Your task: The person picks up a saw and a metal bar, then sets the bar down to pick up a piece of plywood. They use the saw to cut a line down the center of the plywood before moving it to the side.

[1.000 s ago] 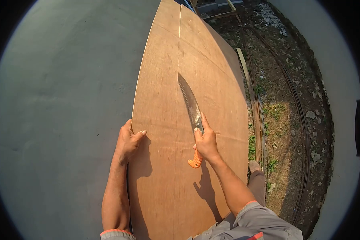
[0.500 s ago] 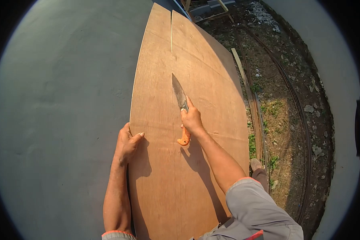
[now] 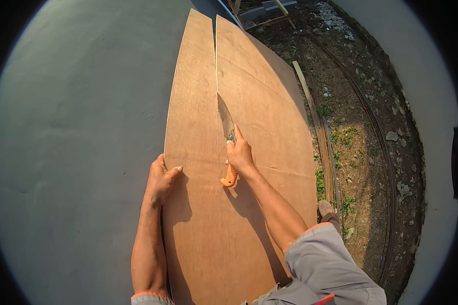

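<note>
A large sheet of plywood [image 3: 269,132] stretches away from my body, split by a narrow cut from its far edge toward the middle. My right hand [image 3: 240,154] is wrapped round the orange handle of a hand saw [image 3: 226,119]. The saw's toothed blade points away from me, its tip at the near end of the open slit. Over the sheet's left edge my left hand [image 3: 163,179] is clamped, thumb on top and fingers hidden underneath. Left of the slit, the far strip of plywood sits slightly apart from the right side.
A grey wall [image 3: 81,127] runs close along the left. To the right are a strip of rubble-strewn ground [image 3: 356,178], long thin rods [image 3: 376,122] and a wooden batten [image 3: 303,84]. A shoe [image 3: 325,207] shows beside the sheet's right edge.
The slit at the far end has widened and reaches nearer to me. The saw and my right hand have shifted slightly left and toward me. My left hand keeps its grip.
</note>
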A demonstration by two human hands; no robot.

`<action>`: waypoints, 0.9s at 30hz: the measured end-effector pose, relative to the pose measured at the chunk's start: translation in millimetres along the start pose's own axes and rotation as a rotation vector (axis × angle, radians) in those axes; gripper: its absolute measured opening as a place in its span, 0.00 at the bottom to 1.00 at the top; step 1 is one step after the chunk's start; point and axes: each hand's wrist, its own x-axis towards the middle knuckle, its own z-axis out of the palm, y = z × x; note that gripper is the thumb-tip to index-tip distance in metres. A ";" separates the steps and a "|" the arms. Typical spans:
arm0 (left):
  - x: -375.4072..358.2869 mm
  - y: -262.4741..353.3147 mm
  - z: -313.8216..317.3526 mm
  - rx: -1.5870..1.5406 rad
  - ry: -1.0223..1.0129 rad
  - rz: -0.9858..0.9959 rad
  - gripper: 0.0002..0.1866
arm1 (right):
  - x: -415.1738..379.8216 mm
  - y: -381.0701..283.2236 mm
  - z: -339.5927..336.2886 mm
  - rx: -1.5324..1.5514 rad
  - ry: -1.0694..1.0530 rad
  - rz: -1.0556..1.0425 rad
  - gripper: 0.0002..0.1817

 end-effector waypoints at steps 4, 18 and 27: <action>0.0 3.9 0.8 -0.022 -0.006 -0.038 0.23 | -133.6 20.7 -29.0 0.033 0.088 -0.121 0.38; -2.6 10.8 -1.8 -0.034 -0.015 -0.020 0.20 | -141.7 9.1 -35.5 0.094 0.037 -0.087 0.37; -1.2 24.5 -0.3 0.013 -0.003 -0.085 0.21 | -110.5 36.8 -14.2 0.004 0.062 -0.147 0.38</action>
